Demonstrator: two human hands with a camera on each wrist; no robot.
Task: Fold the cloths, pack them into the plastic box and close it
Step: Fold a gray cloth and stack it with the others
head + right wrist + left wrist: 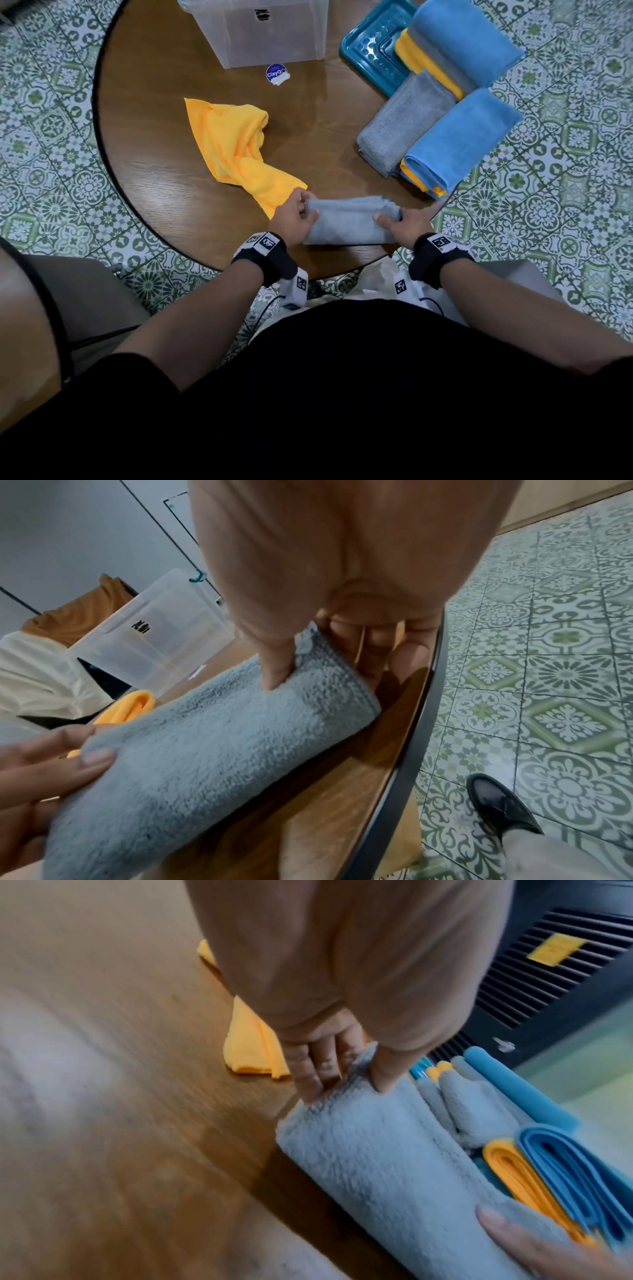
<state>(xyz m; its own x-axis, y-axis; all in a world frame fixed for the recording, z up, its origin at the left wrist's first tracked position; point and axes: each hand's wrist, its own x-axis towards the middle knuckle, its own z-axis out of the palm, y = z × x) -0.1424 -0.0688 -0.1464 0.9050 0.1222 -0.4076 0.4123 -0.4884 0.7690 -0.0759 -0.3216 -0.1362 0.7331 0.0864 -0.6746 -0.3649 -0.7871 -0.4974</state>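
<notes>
A folded grey cloth (pixel 351 221) lies near the front edge of the round wooden table (pixel 164 130). My left hand (pixel 298 214) pinches its left end, thumb on top and fingers under, as the left wrist view shows on the grey cloth (pixel 383 1161). My right hand (pixel 404 222) grips the right end of the grey cloth (pixel 212 737) the same way. An unfolded yellow cloth (pixel 236 150) lies crumpled to the left. The clear plastic box (pixel 267 31) stands open at the table's far side, with its teal lid (pixel 373 51) to the right.
Folded cloths are stacked at the right: a grey one (pixel 404 123), a blue-and-yellow one (pixel 455 144), and a blue, grey and yellow pile (pixel 455 41) on the lid. A round sticker (pixel 276 73) lies by the box. A chair (pixel 85 308) stands at my left.
</notes>
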